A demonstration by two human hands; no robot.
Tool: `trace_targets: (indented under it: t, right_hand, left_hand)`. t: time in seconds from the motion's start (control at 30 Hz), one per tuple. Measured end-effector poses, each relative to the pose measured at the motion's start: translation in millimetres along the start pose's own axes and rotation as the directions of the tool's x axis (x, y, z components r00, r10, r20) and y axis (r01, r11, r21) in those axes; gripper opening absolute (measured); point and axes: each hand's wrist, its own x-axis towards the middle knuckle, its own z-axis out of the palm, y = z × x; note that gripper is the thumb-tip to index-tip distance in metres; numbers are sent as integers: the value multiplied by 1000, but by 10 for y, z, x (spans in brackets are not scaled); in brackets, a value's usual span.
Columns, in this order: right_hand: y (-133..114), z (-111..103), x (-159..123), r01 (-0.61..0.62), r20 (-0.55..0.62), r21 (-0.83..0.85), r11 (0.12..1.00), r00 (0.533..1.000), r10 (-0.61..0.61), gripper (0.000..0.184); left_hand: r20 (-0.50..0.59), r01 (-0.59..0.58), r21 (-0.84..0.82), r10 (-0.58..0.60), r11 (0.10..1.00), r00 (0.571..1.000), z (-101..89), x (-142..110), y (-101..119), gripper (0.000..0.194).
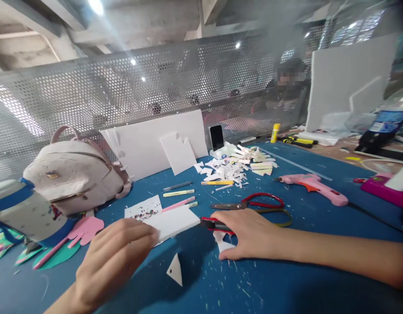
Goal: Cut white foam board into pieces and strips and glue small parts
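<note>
My left hand (118,257) is closed on the near left end of a white foam board piece (178,222), its thumb hidden. A sheet with small dark and coloured bits (144,208) lies behind that board. My right hand (245,231) rests over a red and black cutter (214,223), thumb and fingers apart. By its thumb lies a small white foam scrap (225,246). Scissors (253,203) with red and olive handles lie just behind my right hand. Between the hands, nearer me, sits a white foam triangle (175,269) with a dark spot.
White scraps (227,168) are heaped at the back, near a phone (217,137) and leaning white boards (155,139). Several pens (178,193) lie mid-table. A pink glue gun (314,183) is at right. A backpack (77,170) and large bottle (28,209) stand left.
</note>
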Motion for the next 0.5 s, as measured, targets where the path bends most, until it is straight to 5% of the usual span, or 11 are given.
trace_targets:
  t: [0.07,0.13,0.2,0.27,0.33,0.37,0.47,0.5]
  right_hand:
    - [27,-22,17,-24,-12,-29,999,1000,24,59]
    - [91,-64,19,-47,-39,-37,998,998,46,51]
    - [174,-124,4,-72,-62,-25,997,996,70,48]
    - [250,-193,-28,-87,-84,-1,996,993,86,42]
    - [302,-257,-77,-89,-120,54,995,988,95,40]
    - [319,-283,-107,-87,-142,92,992,985,99,41]
    - [361,-316,-207,-82,-166,176,981,980,112,42]
    - [383,-311,-240,-91,-160,173,981,980,119,41]
  left_hand:
    - [-60,332,-177,-347,926,936,97,-2,82,24]
    - [45,588,-334,-611,736,790,199,-26,146,17]
    - [189,705,-420,-704,572,684,280,-53,178,13]
    - [265,737,-439,-709,514,653,328,-62,190,13]
    - [261,707,-411,-669,576,696,348,-42,205,9]
    - [232,652,-390,-616,650,753,352,-25,221,6]
    - [95,282,-262,-266,923,959,347,6,315,10]
    - [38,121,-186,-116,975,993,339,-2,357,15]
